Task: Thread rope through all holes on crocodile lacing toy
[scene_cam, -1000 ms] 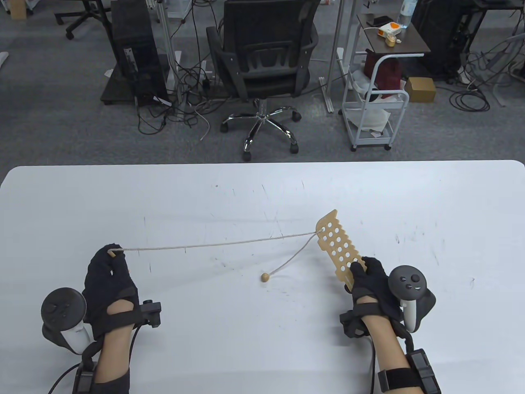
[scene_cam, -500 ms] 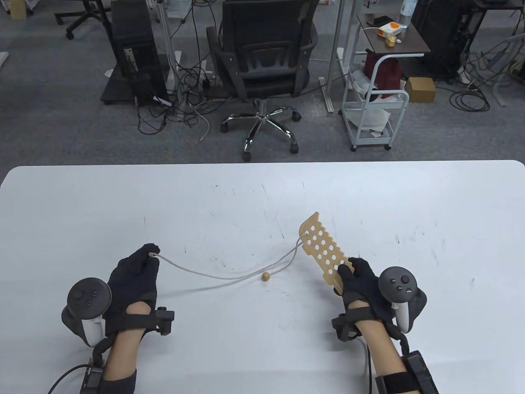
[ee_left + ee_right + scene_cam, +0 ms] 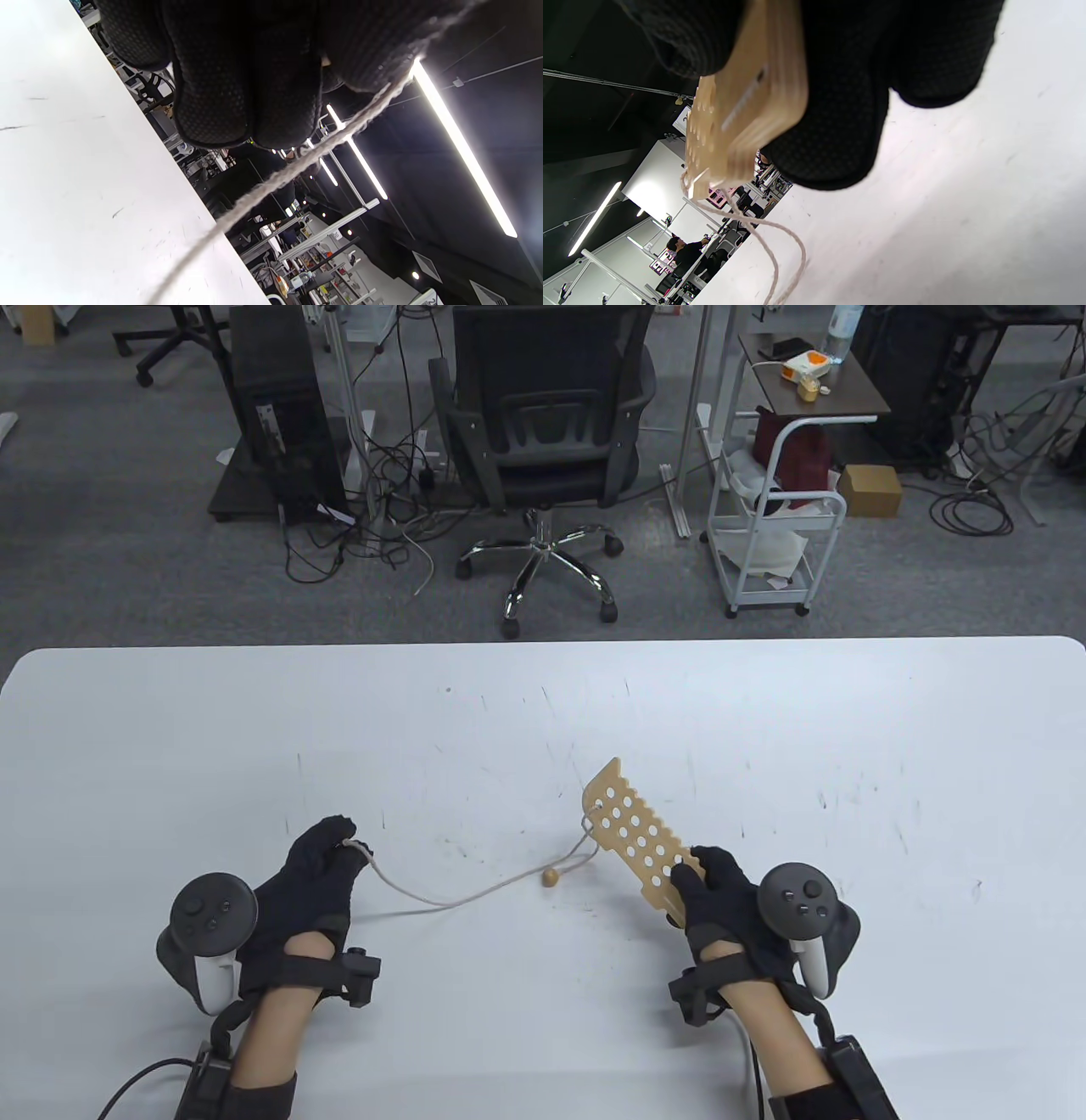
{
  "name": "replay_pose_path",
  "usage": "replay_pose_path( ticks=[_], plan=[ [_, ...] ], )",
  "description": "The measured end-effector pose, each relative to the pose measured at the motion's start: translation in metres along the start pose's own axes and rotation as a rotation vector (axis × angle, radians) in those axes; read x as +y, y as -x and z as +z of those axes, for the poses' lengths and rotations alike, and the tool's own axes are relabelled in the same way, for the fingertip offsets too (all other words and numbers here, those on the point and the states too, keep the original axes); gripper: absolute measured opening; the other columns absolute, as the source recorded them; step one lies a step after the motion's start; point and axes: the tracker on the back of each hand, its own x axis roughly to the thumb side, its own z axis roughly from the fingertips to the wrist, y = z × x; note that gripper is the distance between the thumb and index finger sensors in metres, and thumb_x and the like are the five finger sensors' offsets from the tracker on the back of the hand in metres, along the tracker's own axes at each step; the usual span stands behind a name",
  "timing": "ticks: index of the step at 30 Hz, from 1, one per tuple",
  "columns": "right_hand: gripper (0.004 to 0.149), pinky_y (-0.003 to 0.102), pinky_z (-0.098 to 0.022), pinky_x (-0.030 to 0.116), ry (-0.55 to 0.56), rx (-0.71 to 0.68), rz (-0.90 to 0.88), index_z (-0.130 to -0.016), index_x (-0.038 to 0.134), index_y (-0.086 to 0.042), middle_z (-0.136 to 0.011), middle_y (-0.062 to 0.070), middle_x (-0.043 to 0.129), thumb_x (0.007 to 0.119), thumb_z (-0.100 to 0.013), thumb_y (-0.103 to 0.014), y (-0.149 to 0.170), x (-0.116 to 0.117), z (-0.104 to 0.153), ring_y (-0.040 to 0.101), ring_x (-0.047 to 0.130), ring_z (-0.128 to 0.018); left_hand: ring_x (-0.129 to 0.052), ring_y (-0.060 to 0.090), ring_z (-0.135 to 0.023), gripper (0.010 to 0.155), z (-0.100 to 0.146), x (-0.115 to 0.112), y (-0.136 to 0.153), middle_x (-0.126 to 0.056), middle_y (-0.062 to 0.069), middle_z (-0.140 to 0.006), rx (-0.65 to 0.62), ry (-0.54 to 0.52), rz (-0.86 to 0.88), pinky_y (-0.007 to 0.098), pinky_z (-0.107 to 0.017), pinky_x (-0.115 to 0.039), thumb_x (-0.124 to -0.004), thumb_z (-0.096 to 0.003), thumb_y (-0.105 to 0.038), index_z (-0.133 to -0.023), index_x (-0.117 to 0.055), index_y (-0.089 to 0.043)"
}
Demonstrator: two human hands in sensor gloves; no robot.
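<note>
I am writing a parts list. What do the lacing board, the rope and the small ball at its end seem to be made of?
Lacing board: pale tan, matte, flat with clean drilled holes, probably unpainted plywood or wood.
Rope: beige cord with a twisted, slightly fuzzy surface in the left wrist view, likely cotton or similar fibre.
Ball: same tan colour, smooth, probably a wooden bead.

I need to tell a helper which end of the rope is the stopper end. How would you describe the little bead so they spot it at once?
Start at the white table and find the tan wooden lacing board held up by the right hand. Just left of that board's lower half, a small round wooden bead lies on the tabletop. It is the only ball-shaped thing there, capping one end of the rope.
</note>
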Motion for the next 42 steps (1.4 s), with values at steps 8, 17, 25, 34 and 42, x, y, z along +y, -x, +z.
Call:
replay_pose_path(
  ticks=[8,17,25,34,42],
  plan=[
    [0.047,0.045,-0.039,0.084,-0.048,-0.048,0.011,-0.083,0.073,-0.012,-0.059,0.002,0.096,0.077,-0.044,-0.038,-0.009,0.009,0.007,0.021,0.109,-0.035,-0.107,0.024,-0.069,0.069,0.001,-0.009,-0.002,-0.105,-0.007,-0.078,-0.028,0.045,-0.028,0.048,-0.066,-0.075,-0.089,-0.0342,-0.065,-0.094,-0.079,-0.032],
    [0.047,0.045,-0.039,0.084,-0.09,-0.098,0.013,-0.083,0.074,-0.012,-0.059,0.003,0.096,0.077,-0.044,-0.038,-0.018,0.018,0.014,0.021,0.109,-0.035,-0.106,0.024,-0.071,0.054,0.001,-0.014,-0.004,-0.105,-0.006,-0.08,-0.035,0.079,-0.036,0.05,-0.067,-0.073,-0.091,-0.0387,-0.055,-0.09,-0.085,-0.039],
    [0.047,0.045,-0.039,0.084,-0.115,-0.13,0.011,-0.083,0.073,-0.012,-0.059,0.002,0.096,0.077,-0.044,-0.038,-0.024,0.022,0.019,0.021,0.109,-0.035,-0.101,0.025,-0.073,0.051,-0.001,-0.02,-0.004,-0.101,-0.002,-0.082,-0.036,0.157,-0.028,0.052,-0.07,-0.069,-0.091,-0.0408,-0.038,-0.091,-0.086,-0.036],
    [0.047,0.045,-0.039,0.084,-0.121,-0.155,-0.006,-0.082,0.074,-0.012,-0.059,0.003,0.095,0.077,-0.044,-0.038,-0.027,0.023,0.022,0.021,0.109,-0.035,-0.09,0.03,-0.087,0.068,0.0,-0.03,-0.009,-0.086,0.002,-0.1,-0.105,0.253,-0.104,0.056,-0.074,-0.061,-0.091,-0.0423,-0.042,-0.104,-0.066,-0.029],
    [0.047,0.045,-0.039,0.084,-0.136,-0.175,-0.009,-0.083,0.074,-0.012,-0.059,0.002,0.096,0.077,-0.044,-0.038,-0.03,0.025,0.025,0.021,0.109,-0.035,-0.103,0.025,-0.072,0.047,0.001,-0.033,-0.009,-0.105,-0.003,-0.079,-0.121,0.221,-0.15,0.053,-0.07,-0.069,-0.09,-0.0411,-0.045,-0.087,-0.092,-0.035]
  ],
)
